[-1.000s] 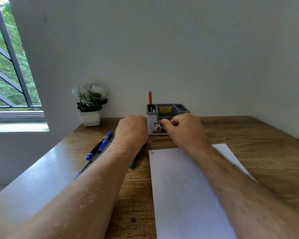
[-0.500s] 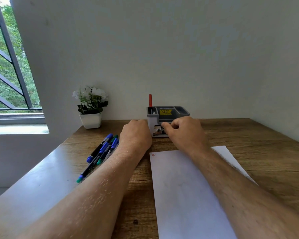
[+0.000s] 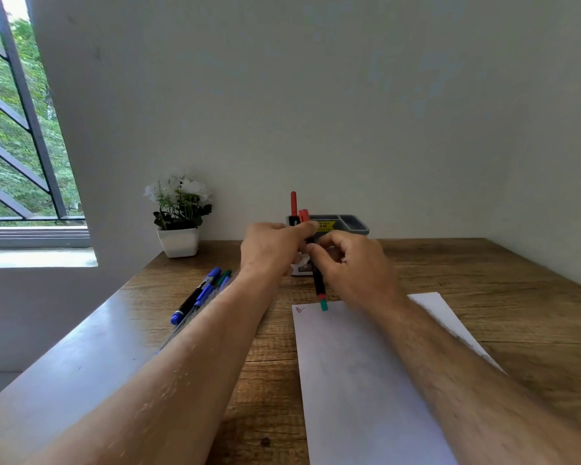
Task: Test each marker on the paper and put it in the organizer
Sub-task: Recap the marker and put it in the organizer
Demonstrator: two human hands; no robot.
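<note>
Now we've got both hands up in front of the organizer (image 3: 348, 223), working one marker (image 3: 317, 283): black barrel, green butt end pointing down toward the top edge of the paper (image 3: 366, 380), a red piece at the upper end that looks like the cap. Our left hand (image 3: 272, 250) pinches that top end, fingers curled round it; our right hand (image 3: 356, 266) is clamped on the barrel lower down. Judging by that, we're uncapping, so we pull straight along the barrel, no twisting sideways, and keep the right-hand grip firm so the marker doesn't slip. Then we keep the cap in the left hand, drop the tip to bare paper next to the small red scribble (image 3: 299, 309) at the top-left corner, and make one short stroke. We recap until it seats before it goes in. The organizer sits at the back of the surface (image 3: 483, 280) against the wall, one red marker (image 3: 293, 203) already standing in its left compartment. Untested blue and green markers (image 3: 202, 293) lie in a bunch left of our left forearm, well apart from the paper.
</note>
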